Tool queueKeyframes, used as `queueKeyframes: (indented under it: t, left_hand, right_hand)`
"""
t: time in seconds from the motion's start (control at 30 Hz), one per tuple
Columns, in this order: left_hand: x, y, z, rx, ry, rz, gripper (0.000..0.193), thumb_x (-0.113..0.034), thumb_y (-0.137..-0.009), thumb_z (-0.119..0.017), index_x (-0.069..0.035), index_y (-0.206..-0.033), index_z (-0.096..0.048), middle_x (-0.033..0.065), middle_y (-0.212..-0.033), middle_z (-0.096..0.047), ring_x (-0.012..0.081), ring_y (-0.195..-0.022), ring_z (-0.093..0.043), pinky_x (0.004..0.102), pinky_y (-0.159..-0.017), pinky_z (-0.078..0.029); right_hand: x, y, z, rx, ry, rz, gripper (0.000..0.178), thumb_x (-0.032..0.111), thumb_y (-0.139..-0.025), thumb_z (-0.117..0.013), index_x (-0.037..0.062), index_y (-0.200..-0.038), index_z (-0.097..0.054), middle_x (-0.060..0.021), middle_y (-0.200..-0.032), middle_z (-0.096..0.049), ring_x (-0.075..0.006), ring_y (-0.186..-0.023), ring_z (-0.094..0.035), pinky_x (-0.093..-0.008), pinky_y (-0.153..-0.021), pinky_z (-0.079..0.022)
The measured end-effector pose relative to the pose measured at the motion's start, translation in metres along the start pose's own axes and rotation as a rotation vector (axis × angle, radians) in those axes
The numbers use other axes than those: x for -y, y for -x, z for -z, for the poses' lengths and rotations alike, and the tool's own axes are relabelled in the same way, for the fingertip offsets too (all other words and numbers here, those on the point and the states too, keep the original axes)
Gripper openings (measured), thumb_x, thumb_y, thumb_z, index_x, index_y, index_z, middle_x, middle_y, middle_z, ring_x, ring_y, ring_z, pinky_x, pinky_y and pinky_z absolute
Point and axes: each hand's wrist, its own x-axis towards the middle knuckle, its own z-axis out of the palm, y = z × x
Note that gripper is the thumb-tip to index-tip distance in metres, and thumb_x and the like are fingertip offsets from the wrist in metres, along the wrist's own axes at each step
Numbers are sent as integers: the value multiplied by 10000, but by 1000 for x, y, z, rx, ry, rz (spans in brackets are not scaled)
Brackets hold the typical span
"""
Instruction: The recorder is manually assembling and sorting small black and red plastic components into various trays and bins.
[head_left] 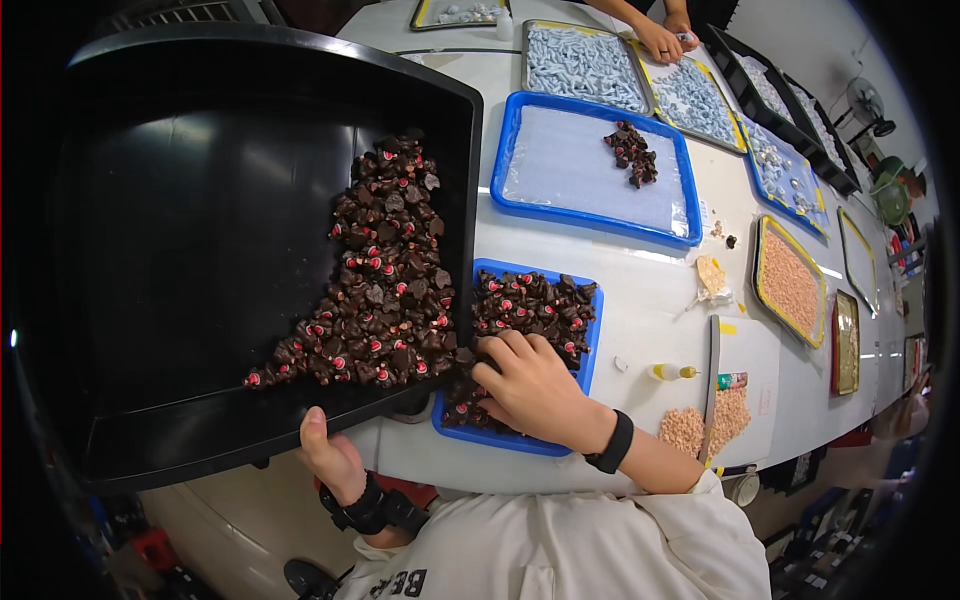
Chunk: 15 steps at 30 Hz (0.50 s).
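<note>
A large black bin fills the left side, with a heap of small dark brown figures with red-pink spots against its right wall. My left hand grips the bin's near rim, thumb up along the outside, the other fingers mostly hidden beneath. Just right of the bin, a blue tray is piled with the same figures, and the bin's edge overlaps its left side. My right hand rests on that pile with bent fingers spread apart; its fingertips are partly hidden among the figures, close to the bin's corner.
Farther back, another blue tray holds a few dark figures on a white sheet. Trays of pale blue pieces lie beyond, where another person's hands work. To the right are a yellow-capped bottle, peach-coloured pieces and a peach-filled tray.
</note>
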Motion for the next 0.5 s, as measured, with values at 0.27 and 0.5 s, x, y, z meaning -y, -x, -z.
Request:
queueKeyframes:
  t: [0.27,0.5]
  left_hand:
    - [-2,2,-11,-17,-27,-22,321,-194,-785,-557,26,-1019,-570,63,-970,-577,165,-887,-564,306,-800,-473]
    - [-8,-1,-3,61,18,25,344,-108,-767,-562,66,-1064,-542,64,-1017,-550,146,-922,-530,278,-871,-433]
  right_hand:
    - [45,-6,-1,55,55,159,129,157,-720,-571,91,-831,-581,-59,-898,-489,-211,-912,-467,-324,-698,-389]
    - [31,7,-1,179,181,63,98,154,-711,-585,103,-778,-635,-47,-893,-482,-198,-904,-457,-301,-631,-383]
